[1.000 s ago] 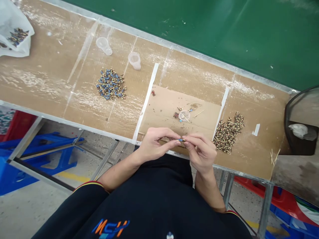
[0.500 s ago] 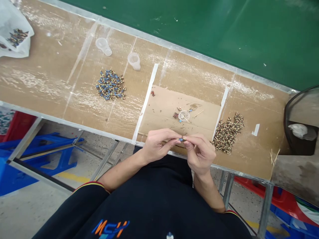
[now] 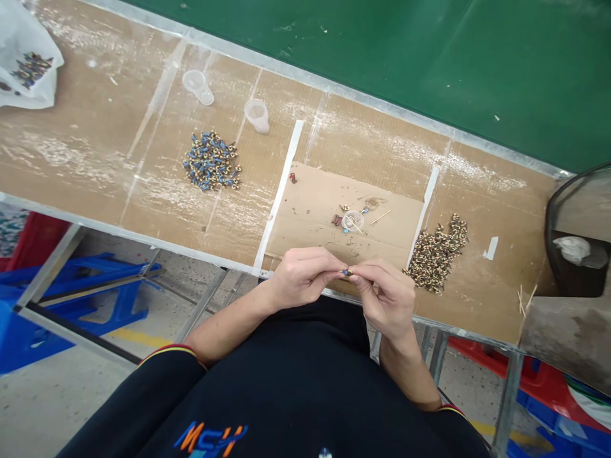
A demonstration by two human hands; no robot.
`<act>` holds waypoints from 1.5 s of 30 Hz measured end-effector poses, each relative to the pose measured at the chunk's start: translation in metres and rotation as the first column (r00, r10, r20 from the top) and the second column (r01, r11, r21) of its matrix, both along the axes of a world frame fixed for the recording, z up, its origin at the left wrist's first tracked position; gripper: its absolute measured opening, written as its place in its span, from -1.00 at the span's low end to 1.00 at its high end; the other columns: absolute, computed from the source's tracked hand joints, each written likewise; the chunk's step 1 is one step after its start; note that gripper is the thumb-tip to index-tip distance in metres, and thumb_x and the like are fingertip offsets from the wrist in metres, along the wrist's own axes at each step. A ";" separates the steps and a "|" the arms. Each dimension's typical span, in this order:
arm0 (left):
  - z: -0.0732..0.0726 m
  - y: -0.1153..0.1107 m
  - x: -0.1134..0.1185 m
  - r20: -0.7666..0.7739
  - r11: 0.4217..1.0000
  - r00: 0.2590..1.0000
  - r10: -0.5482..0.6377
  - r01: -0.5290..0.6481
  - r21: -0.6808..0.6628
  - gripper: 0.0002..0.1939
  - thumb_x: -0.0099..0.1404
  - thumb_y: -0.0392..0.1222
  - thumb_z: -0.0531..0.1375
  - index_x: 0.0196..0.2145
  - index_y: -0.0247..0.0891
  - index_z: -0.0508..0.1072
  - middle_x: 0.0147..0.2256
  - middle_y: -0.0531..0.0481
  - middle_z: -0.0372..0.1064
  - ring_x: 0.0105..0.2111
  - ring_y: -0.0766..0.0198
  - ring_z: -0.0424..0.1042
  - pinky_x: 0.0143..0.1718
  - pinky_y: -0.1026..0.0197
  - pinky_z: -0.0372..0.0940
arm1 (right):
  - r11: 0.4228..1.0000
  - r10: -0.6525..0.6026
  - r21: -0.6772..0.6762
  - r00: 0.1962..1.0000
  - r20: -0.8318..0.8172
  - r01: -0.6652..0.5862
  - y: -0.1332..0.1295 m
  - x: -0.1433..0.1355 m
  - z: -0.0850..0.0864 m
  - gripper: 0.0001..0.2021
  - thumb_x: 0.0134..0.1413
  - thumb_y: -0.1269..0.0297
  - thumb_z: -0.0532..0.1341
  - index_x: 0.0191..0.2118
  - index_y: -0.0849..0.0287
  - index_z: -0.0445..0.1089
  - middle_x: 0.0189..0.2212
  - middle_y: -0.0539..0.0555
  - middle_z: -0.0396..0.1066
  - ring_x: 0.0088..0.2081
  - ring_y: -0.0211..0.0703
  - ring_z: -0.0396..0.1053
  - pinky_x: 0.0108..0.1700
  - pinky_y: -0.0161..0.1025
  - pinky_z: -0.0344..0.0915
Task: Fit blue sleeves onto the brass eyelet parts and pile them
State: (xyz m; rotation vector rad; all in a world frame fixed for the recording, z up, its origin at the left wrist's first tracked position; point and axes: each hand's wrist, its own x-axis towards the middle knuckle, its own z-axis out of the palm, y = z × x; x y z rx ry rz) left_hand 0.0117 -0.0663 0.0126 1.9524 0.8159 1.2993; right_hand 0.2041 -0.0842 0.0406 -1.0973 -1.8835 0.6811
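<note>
Between my two hands, near the front edge of the table, is a small blue and gold piece (image 3: 346, 272). My left hand (image 3: 305, 275) pinches its left end, and my right hand (image 3: 386, 294) pinches its right end. Just beyond the hands lies a cardboard sheet (image 3: 315, 210) with a small clear cup (image 3: 352, 221) on it, a thin stick resting across the cup. Several small blue, gold and dark red bits lie around the cup. A pile of dark and gold pieces (image 3: 436, 254) is at the right, and a pile of blue and gold pieces (image 3: 211, 161) at the left.
Two clear plastic cups (image 3: 258, 116) lie beyond the blue pile. A white bag (image 3: 28, 57) with similar pieces is at the far left. Thin sticks (image 3: 525, 300) and a black cable (image 3: 550, 210) are at the right. A green surface (image 3: 382, 57) borders the table's far side.
The piece between my fingers shows a slightly different side. My right hand has shifted a little, its forearm slightly to the right.
</note>
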 end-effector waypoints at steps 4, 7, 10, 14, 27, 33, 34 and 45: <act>0.000 -0.001 0.001 -0.012 1.000 1.000 0.014 -0.013 0.019 -0.89 0.50 -0.37 0.21 -0.19 -0.26 0.53 -0.33 -0.05 0.67 -0.37 0.30 0.66 -0.29 0.35 0.56 | 0.999 0.005 -0.032 1.000 -0.008 -0.006 0.000 0.000 0.000 -0.85 0.33 0.49 0.28 -0.22 0.10 0.55 -0.41 0.01 0.59 -0.41 -0.23 0.53 -0.38 -0.31 0.45; -0.001 -0.002 0.003 -0.007 0.999 1.000 0.025 -0.025 0.022 -0.90 0.50 -0.37 0.21 -0.19 -0.27 0.52 -0.35 -0.06 0.66 -0.39 0.30 0.65 -0.31 0.35 0.54 | 0.999 0.006 -0.044 1.000 -0.029 -0.007 0.001 0.000 0.000 -0.85 0.33 0.49 0.28 -0.23 0.10 0.56 -0.43 0.01 0.58 -0.42 -0.23 0.52 -0.39 -0.31 0.43; -0.002 -0.003 0.004 -0.005 0.999 0.999 0.034 -0.034 0.015 -0.90 0.51 -0.36 0.20 -0.18 -0.26 0.52 -0.36 -0.04 0.65 -0.41 0.30 0.64 -0.34 0.35 0.53 | 0.999 0.006 -0.053 0.999 -0.040 -0.008 0.001 0.000 -0.001 -0.85 0.34 0.48 0.28 -0.23 0.10 0.56 -0.43 0.01 0.58 -0.42 -0.23 0.51 -0.39 -0.31 0.43; -0.003 -0.003 0.003 -0.009 0.999 0.999 0.037 -0.036 0.022 -0.90 0.52 -0.35 0.20 -0.17 -0.26 0.52 -0.36 -0.04 0.65 -0.41 0.30 0.64 -0.36 0.35 0.53 | 0.997 0.003 -0.080 0.999 -0.039 -0.007 0.000 0.000 -0.002 -0.85 0.35 0.45 0.28 -0.24 0.09 0.58 -0.43 0.02 0.59 -0.43 -0.22 0.52 -0.40 -0.30 0.43; -0.005 -0.003 0.002 -0.010 0.999 0.999 0.034 -0.034 0.029 -0.90 0.49 -0.36 0.23 -0.17 -0.24 0.55 -0.34 -0.04 0.66 -0.40 0.30 0.65 -0.33 0.35 0.53 | 0.990 0.006 -0.136 0.992 -0.123 -0.023 0.002 -0.001 -0.008 -0.86 0.31 0.46 0.30 -0.25 0.11 0.60 -0.43 0.01 0.60 -0.45 -0.22 0.53 -0.40 -0.33 0.45; -0.004 -0.001 -0.001 0.060 0.994 0.995 0.075 -0.070 -0.090 -0.85 0.46 -0.24 0.33 -0.04 -0.28 0.59 -0.25 -0.12 0.69 -0.30 0.27 0.68 -0.20 0.32 0.58 | 0.996 -0.048 -0.078 0.990 -0.129 0.038 0.007 -0.002 -0.011 -0.85 0.31 0.44 0.32 -0.16 0.06 0.64 -0.38 0.01 0.64 -0.41 -0.21 0.56 -0.37 -0.31 0.49; -0.004 -0.001 -0.002 0.063 0.992 0.994 0.086 -0.079 -0.101 -0.78 0.44 -0.20 0.36 0.00 -0.28 0.59 -0.21 -0.14 0.69 -0.28 0.26 0.69 -0.17 0.29 0.59 | 0.996 -0.064 -0.064 0.991 -0.118 0.057 0.007 -0.001 -0.012 -0.84 0.31 0.44 0.33 -0.15 0.05 0.64 -0.38 0.01 0.64 -0.40 -0.21 0.56 -0.37 -0.30 0.50; 0.003 -0.002 0.001 0.123 0.982 0.989 0.078 -0.055 -0.183 -0.85 0.39 -0.19 0.40 -0.12 -0.27 0.65 -0.26 -0.13 0.70 -0.31 0.24 0.69 -0.21 0.28 0.60 | 0.971 -0.073 0.229 0.997 0.038 0.063 0.002 0.002 -0.018 -0.64 0.29 0.55 0.31 0.09 0.00 0.58 -0.39 0.02 0.60 -0.41 -0.20 0.54 -0.38 -0.26 0.50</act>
